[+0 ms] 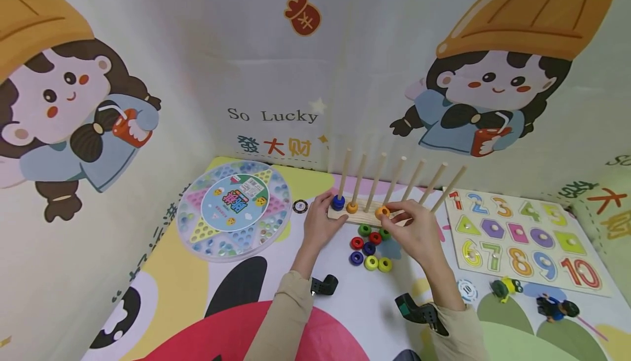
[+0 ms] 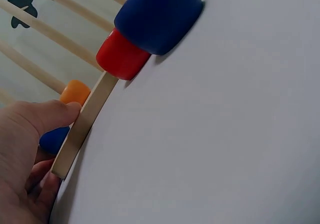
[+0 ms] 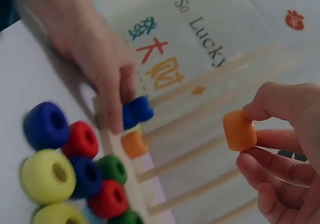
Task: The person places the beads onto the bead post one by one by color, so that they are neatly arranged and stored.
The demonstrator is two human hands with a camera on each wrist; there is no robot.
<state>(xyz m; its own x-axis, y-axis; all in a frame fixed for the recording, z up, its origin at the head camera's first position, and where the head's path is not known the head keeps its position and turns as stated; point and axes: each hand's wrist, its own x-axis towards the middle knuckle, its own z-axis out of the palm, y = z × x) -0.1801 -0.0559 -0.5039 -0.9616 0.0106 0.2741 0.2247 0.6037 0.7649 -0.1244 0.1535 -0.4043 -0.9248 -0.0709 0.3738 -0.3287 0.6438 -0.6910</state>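
A wooden peg stand (image 1: 356, 218) with a row of upright dowels stands near the wall. Blue beads (image 1: 338, 202) sit on its leftmost dowel, and one orange bead (image 1: 351, 207) is low on the second. My left hand (image 1: 318, 225) grips the left end of the base, the thumb on its front edge in the left wrist view. Between thumb and fingers, my right hand (image 1: 418, 232) pinches another orange bead (image 3: 239, 130), held up beside the dowels. Loose red, blue, yellow and green beads (image 1: 371, 263) lie in a cluster in front of the base.
Left of the stand lies a round Chinese checkers board (image 1: 234, 210), with a dark chip (image 1: 300, 206) between them. To the right are a number puzzle board (image 1: 525, 240), a white chip (image 1: 467, 291) and two small figures (image 1: 506, 288). A printed cloth wall (image 1: 276, 76) rises behind.
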